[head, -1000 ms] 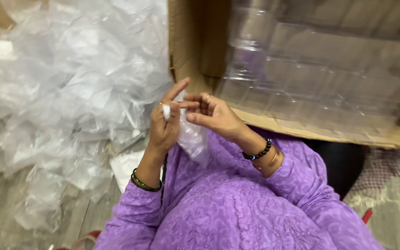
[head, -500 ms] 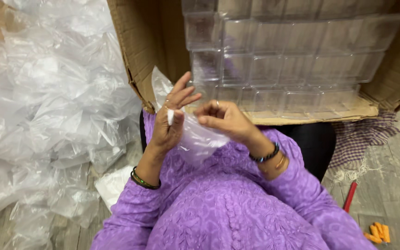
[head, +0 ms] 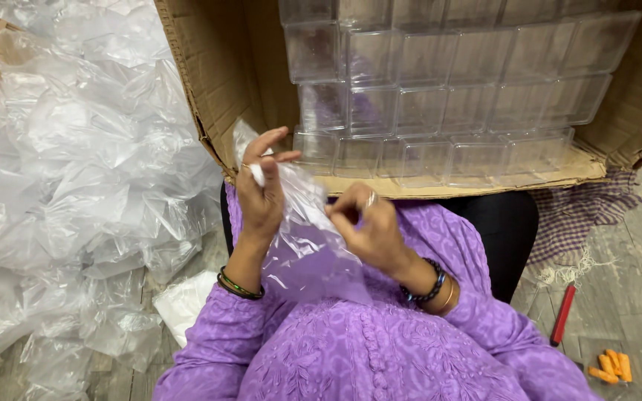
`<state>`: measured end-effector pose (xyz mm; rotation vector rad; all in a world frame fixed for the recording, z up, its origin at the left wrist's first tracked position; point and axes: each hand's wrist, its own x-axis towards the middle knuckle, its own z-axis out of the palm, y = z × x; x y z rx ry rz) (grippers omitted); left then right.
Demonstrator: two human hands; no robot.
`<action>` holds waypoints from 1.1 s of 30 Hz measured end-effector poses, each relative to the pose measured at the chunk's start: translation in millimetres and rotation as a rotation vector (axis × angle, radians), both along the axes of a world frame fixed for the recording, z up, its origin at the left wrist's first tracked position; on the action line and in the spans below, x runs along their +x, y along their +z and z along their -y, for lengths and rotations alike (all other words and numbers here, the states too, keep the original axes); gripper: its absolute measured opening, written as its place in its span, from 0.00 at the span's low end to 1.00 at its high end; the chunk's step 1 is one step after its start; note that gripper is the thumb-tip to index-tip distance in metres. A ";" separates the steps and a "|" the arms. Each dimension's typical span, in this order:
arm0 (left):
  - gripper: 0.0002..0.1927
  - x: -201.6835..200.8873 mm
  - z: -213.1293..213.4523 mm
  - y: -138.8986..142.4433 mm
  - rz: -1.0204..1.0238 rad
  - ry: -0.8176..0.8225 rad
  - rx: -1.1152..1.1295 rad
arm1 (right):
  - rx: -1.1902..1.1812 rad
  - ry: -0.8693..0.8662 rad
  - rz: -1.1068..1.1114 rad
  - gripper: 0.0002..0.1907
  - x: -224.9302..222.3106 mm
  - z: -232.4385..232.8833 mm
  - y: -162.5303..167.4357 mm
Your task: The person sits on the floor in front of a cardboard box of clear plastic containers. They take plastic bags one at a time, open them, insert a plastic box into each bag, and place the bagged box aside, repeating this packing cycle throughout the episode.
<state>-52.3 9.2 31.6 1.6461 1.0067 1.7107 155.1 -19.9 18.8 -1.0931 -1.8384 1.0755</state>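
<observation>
Two hands work one clear plastic bag (head: 307, 245) held above the lap: the left hand (head: 261, 191) pinches its upper edge, the right hand (head: 369, 226) curls its fingers on the bag's side. One cardboard box (head: 209, 96) holds stacked clear containers (head: 440, 104). One red pen (head: 563, 313) lies on the floor.

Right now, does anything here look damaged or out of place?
Yes: the cardboard box holding clear plastic containers has a torn, ragged edge. Orange pieces lie scattered on the floor. Both hands hold a clear plastic bag.
</observation>
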 end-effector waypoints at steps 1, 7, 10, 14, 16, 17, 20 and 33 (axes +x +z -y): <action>0.29 -0.5 0.3 0.7 0.057 0.013 -0.067 | 0.208 0.120 -0.021 0.06 0.9 5.0 -4.4; 0.28 -0.3 11.7 2.6 0.096 -0.071 -0.133 | -0.217 -0.111 -0.266 0.06 14.6 -19.0 -9.0; 0.28 6.6 14.0 0.0 0.078 -0.097 -0.163 | -0.014 0.016 -0.417 0.17 20.1 -33.8 8.8; 0.24 13.5 13.7 -10.7 -0.043 -0.044 -0.063 | 0.296 0.154 -0.165 0.19 6.3 -35.8 19.3; 0.21 12.7 15.6 -18.7 0.007 -0.123 -0.175 | 0.036 0.062 -0.385 0.12 1.4 -35.5 14.6; 0.21 11.5 16.8 -22.8 0.031 -0.159 -0.230 | -0.095 0.020 -0.494 0.09 0.6 -36.0 10.2; 0.12 10.4 19.8 -32.4 0.090 -0.192 -0.407 | 0.076 0.041 -0.517 0.07 7.9 -36.8 -6.1; 0.13 46.9 21.9 -31.4 0.260 -0.297 -0.557 | -0.312 -0.050 -0.830 0.05 20.2 -20.8 -27.0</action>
